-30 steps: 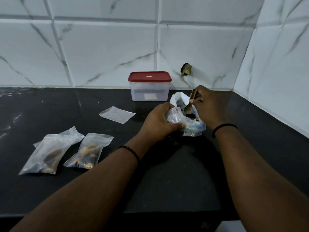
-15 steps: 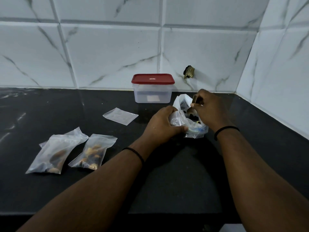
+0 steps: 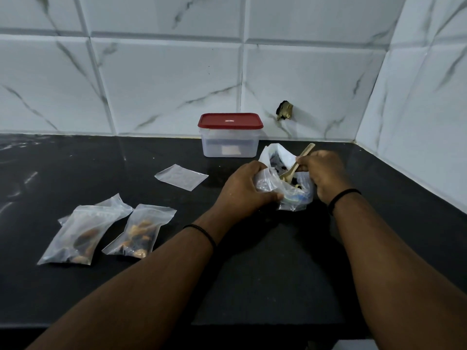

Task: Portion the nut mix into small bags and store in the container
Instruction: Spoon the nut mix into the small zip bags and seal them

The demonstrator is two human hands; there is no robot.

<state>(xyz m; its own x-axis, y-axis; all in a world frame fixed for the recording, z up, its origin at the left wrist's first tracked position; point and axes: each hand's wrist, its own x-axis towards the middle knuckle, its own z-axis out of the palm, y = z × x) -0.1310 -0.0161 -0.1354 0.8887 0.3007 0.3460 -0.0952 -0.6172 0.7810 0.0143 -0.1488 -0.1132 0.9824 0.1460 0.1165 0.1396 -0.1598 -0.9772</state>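
My left hand [image 3: 242, 190] grips a small clear bag [image 3: 269, 181] held against the big nut-mix bag [image 3: 290, 178] on the black counter. My right hand [image 3: 322, 173] holds a golden spoon [image 3: 297, 164], its bowl down at the mouths of the bags. Two filled small bags [image 3: 83, 233] [image 3: 140, 232] lie at the left. An empty small bag [image 3: 180, 176] lies flat in the middle. The clear container [image 3: 230, 144] with a red lid [image 3: 230, 120] stands closed by the wall.
White marble-look tiles rise behind the counter [image 3: 252, 261] and along the right side. A small brass fitting [image 3: 285, 110] sticks out of the back wall. The counter's front edge runs along the bottom of the view.
The spoon has come up out of the nut-mix bag, its handle now showing above my right hand. My left hand keeps its grip on the small bag.
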